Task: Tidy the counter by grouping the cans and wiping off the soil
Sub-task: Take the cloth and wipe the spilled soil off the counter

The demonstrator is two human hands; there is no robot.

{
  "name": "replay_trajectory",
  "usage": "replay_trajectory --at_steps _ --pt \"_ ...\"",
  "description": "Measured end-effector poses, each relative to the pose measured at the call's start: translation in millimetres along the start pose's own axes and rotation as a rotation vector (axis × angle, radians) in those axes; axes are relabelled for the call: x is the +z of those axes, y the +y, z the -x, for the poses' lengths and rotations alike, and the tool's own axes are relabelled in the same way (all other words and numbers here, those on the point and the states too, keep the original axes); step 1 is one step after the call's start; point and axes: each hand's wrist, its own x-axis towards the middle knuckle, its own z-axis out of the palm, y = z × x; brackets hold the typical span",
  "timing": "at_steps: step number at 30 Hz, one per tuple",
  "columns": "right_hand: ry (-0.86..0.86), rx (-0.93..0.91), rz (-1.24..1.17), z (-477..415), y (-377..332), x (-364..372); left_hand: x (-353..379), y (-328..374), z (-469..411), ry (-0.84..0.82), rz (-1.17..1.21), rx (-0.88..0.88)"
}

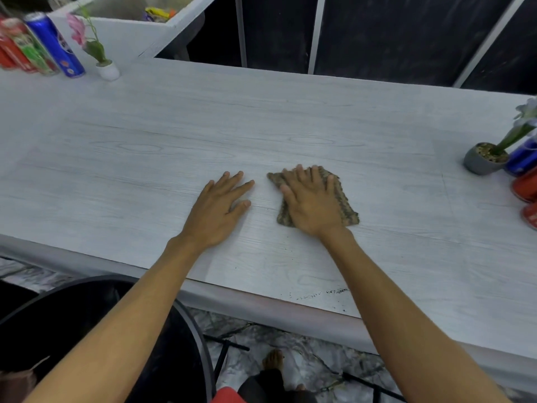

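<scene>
The pale wood-grain table (290, 126) carries my folded cloth (345, 199) in the middle. Cans (43, 45) and a white flower pot (108, 70) stand far left. A grey pot (479, 164) and more cans (526, 181) are right. Soil specks (322, 293) lie near the edge.

No text, brand, number or sign can be read anywhere in the view. The cans at the counter's (290, 117) far left corner, a blue can (55, 43) beside green-and-red cans (27, 49), carry printed labels, but the markings are blurred beyond reading. The blue can (523, 157) and red cans (527, 189) at the counter's right edge likewise show only smears of white print, too small and cut off to make out.
</scene>
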Motion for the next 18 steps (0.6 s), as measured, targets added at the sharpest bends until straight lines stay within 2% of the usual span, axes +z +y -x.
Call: replay_trajectory --at_steps 3,6,9,12,15,18 --pt "-0.009 -0.111 0.072 12.7 -21.5 14.6 1.8 -4.7 5.8 -0.008 -0.103 0.012" --pt "0.006 -0.197 0.063 35.2 -4.5 15.8 3.3 -5.2 5.2 0.003 -0.120 0.025" --pt "0.011 -0.079 0.085 28.5 21.2 4.9 3.6 -6.3 3.3 0.006 -0.125 0.026" --pt "-0.025 0.020 0.154 14.0 12.1 3.6 3.7 -7.2 3.4 0.004 -0.129 0.027" --pt "-0.019 -0.079 0.148 25.6 -12.2 14.7 3.3 -8.6 3.6 0.003 -0.129 0.029" --pt "-0.010 -0.152 0.155 49.6 -7.7 19.0 3.8 -8.7 4.5 -0.003 -0.112 0.029"
